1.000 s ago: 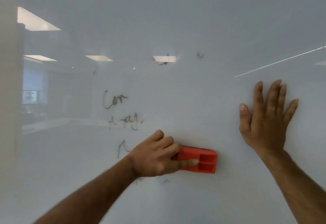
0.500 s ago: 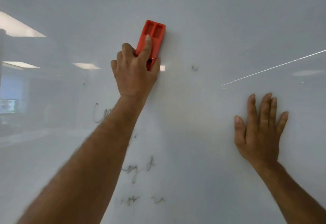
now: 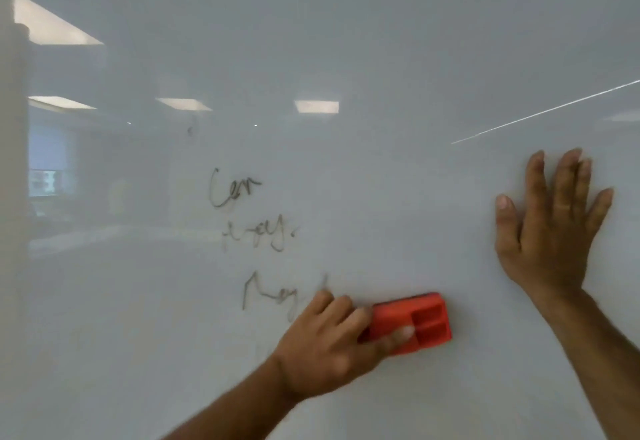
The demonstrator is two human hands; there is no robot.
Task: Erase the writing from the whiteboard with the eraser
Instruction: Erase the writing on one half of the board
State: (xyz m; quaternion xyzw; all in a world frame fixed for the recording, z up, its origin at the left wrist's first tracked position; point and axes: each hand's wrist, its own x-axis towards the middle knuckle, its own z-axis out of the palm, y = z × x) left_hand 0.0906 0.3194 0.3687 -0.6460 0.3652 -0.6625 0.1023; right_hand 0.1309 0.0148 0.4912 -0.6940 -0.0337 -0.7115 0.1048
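Observation:
A glossy whiteboard [image 3: 381, 41] fills the whole view. My left hand [image 3: 325, 346] grips a red eraser [image 3: 420, 322] and presses it flat against the board at lower centre, the eraser lying sideways. Three short lines of dark handwriting [image 3: 256, 232] remain left of the eraser, the lowest one touching my knuckles. A small dark mark [image 3: 190, 128] sits higher up. My right hand [image 3: 550, 228] rests flat on the board at the right, fingers spread upward.
The board's surface mirrors ceiling lights [image 3: 316, 106] and a room at the left [image 3: 48, 176]. A thin bright line [image 3: 540, 114] crosses the upper right. The left edge of the board [image 3: 10, 197] runs down the frame's left side.
My left hand swept the eraser up to the top of the board and back down to lower centre. The marks near the central light reflection are gone. My right hand stayed flat.

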